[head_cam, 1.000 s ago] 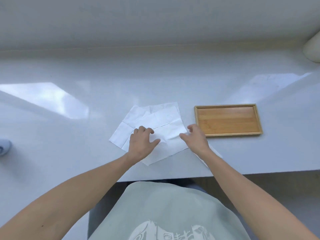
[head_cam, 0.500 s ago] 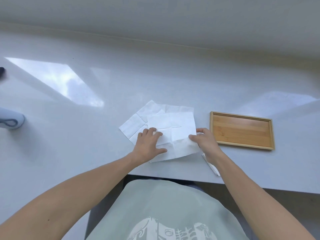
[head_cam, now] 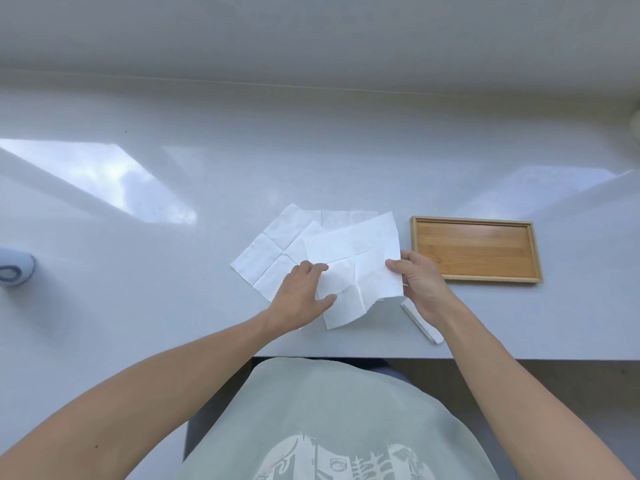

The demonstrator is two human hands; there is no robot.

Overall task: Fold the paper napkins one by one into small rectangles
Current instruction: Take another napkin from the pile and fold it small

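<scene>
A white unfolded paper napkin [head_cam: 356, 261], creased into quarters, is lifted and tilted over a stack of other napkins [head_cam: 277, 244] that lie flat on the white table. My right hand [head_cam: 415, 282] pinches the top napkin's right edge. My left hand [head_cam: 301, 296] grips its left side, thumb under the paper. A small folded napkin [head_cam: 424, 323] lies near the table's front edge, partly hidden under my right wrist.
An empty bamboo tray [head_cam: 476, 249] sits on the table [head_cam: 173, 306] just right of the napkins. A pale blue rounded object [head_cam: 14, 271] is at the far left edge. The table's front edge runs just below my hands, with my lap beneath.
The top napkin was lying flat under both hands; now both hands have raised it off the stack and turned it. The camera view has shifted slightly.
</scene>
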